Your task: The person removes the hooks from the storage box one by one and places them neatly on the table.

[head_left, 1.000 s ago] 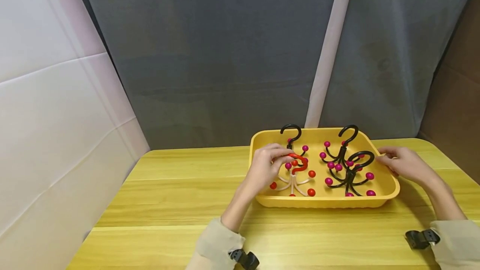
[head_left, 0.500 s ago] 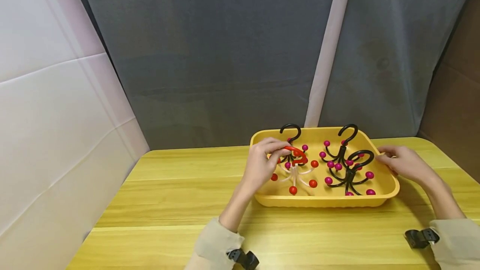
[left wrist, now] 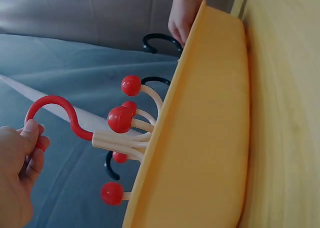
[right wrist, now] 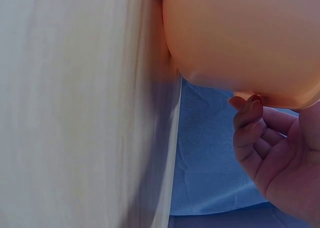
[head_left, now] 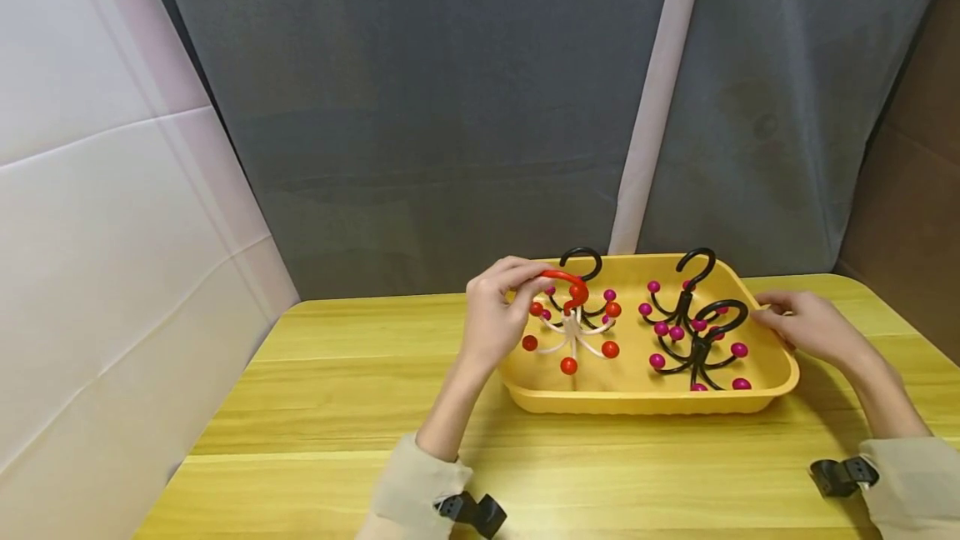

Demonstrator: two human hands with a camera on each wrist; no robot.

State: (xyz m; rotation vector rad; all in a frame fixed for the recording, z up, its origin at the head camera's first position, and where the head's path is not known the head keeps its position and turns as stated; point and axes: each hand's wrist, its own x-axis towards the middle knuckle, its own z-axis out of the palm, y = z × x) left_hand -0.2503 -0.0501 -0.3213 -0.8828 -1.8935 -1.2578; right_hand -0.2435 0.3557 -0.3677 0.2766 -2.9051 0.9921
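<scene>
In the head view my left hand pinches the tip of a red hook on a cream multi-arm hanger with red ball ends. The hanger hangs upright over the left part of a yellow tray; in the left wrist view its lower arms are hidden behind the tray wall. At the tray's right end my right hand holds the rim, its fingers curled under the edge in the right wrist view; the thumb is mostly hidden there. Black hangers with magenta balls stand in the tray: one at back left, two at right.
The tray stands on a wooden table, toward its back right. A grey cloth hangs right behind it. White panels line the left side and a brown panel the right.
My left hand has risen and shifted left, lifting the cream hanger with red balls, so its lower balls now show above the tray's front wall. The right hand stays on the rim.
</scene>
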